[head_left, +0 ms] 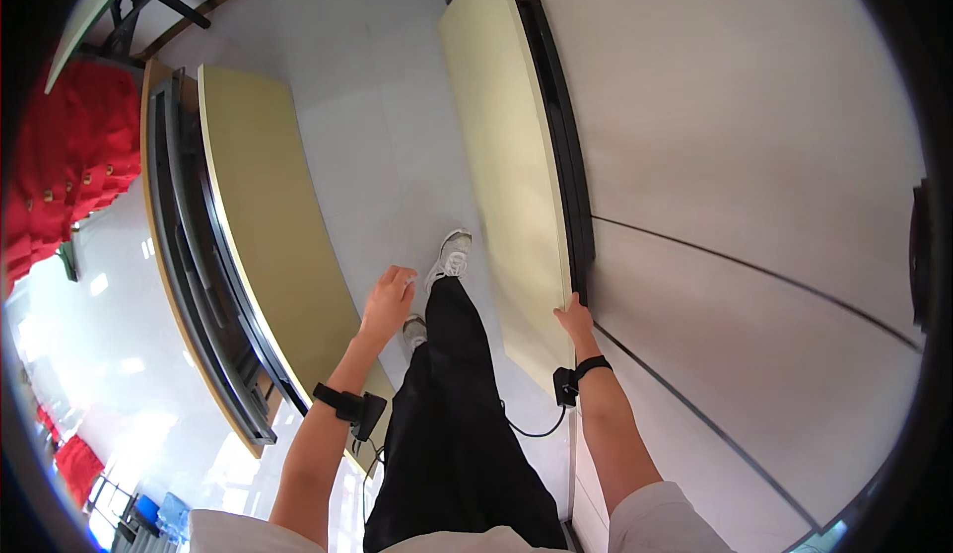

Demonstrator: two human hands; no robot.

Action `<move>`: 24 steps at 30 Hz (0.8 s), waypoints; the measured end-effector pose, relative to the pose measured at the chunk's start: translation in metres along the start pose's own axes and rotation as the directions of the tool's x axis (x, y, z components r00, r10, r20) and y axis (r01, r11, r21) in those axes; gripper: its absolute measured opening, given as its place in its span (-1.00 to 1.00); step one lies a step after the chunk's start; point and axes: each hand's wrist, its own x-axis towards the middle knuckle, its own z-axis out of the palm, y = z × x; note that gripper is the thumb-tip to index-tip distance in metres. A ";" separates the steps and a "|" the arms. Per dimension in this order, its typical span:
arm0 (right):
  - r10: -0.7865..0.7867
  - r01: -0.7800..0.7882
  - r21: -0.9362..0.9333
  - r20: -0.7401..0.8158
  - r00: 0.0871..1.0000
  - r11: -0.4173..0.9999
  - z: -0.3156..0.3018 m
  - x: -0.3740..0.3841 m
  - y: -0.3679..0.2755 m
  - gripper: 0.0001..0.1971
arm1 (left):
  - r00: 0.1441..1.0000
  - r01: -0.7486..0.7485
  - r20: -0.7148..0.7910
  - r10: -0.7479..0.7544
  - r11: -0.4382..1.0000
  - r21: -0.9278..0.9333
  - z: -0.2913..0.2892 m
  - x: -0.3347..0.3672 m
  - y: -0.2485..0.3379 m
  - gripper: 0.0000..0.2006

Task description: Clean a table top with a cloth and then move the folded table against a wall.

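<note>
White sleeves [663, 518] are framing the lower edge of the view, and black trousers [452, 404] are running forward between the forearms to pale shoes [454, 253] on the grey floor [367, 86]. To the person's right, a table [496, 116] is standing on its side along the beige wall [735, 106]. Its long top is showing a smooth, plain, pale-yellow face with a thin, light edge, its outline bowing through the fisheye lens; a black frame [559, 106] is lying behind it, on the wall side. The right hand [575, 320] is closing around the upper edge, thumb on the yellow side, the other fingers reaching over and mostly hidden. The left hand [388, 305] is hanging free above the floor, fingers loosely half curled and holding nothing visible. Farther left, a second table [260, 186] is standing likewise, and red cloth [84, 146] is draping beyond it.
</note>
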 end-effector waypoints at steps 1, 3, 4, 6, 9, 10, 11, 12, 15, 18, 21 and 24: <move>0.018 -0.018 -0.017 -0.007 1.000 1.000 -0.006 -0.008 -0.008 -0.37 | 0.999 -0.030 -0.017 0.031 0.998 0.053 -0.005 0.003 0.006 -0.83; 0.022 -0.024 -0.046 -0.051 0.998 0.999 -0.011 -0.006 0.008 -0.40 | 0.999 -0.051 -0.005 0.051 0.998 0.036 -0.002 0.017 0.017 -0.84; 0.018 -0.025 -0.083 -0.081 0.997 0.996 -0.015 -0.002 0.022 -0.43 | 0.998 -0.057 0.004 0.057 0.998 0.020 0.003 0.026 0.022 -0.84; 0.010 -0.015 -0.106 -0.051 0.999 0.994 -0.021 -0.007 0.007 -0.40 | 0.996 -0.091 0.009 0.091 0.996 0.022 -0.006 0.040 0.019 -0.84; -0.024 0.019 -0.038 -0.114 0.993 0.999 -0.029 -0.034 -0.043 -0.44 | 0.988 -0.153 0.014 0.153 0.988 0.033 -0.018 0.046 0.018 -0.84; -0.075 0.065 -0.052 -0.223 0.972 0.997 -0.029 -0.042 -0.051 -0.47 | 0.979 -0.202 0.015 0.201 0.979 0.028 -0.019 0.048 0.021 -0.85; -0.123 0.103 -0.075 -0.331 0.936 0.992 -0.030 -0.046 -0.053 -0.50 | 0.977 -0.212 0.028 0.212 0.977 0.017 -0.016 0.053 0.027 -0.85; -0.105 0.086 -0.073 -0.335 0.936 0.994 -0.031 -0.049 -0.056 -0.50 | 0.975 -0.221 0.033 0.221 0.975 -0.006 -0.014 0.058 0.033 -0.85; -0.150 0.134 -0.067 -0.457 0.877 0.989 -0.037 -0.057 -0.066 -0.51 | 0.970 -0.233 0.068 0.233 0.972 -0.014 -0.014 0.074 0.050 -0.86; -0.089 0.085 -0.029 -0.412 0.907 0.996 -0.051 -0.072 -0.084 -0.54 | 0.965 -0.244 0.097 0.244 0.970 -0.014 -0.028 0.089 0.077 -0.85; -0.093 0.088 -0.033 -0.496 0.863 0.996 -0.068 -0.084 -0.085 -0.52 | 0.954 -0.283 0.098 0.282 0.959 -0.004 -0.032 0.104 0.097 -0.81; -0.064 0.061 -0.021 -0.430 0.901 0.998 -0.063 -0.109 -0.077 -0.50 | 0.915 -0.396 0.126 0.382 0.912 0.108 -0.032 0.106 0.104 -0.74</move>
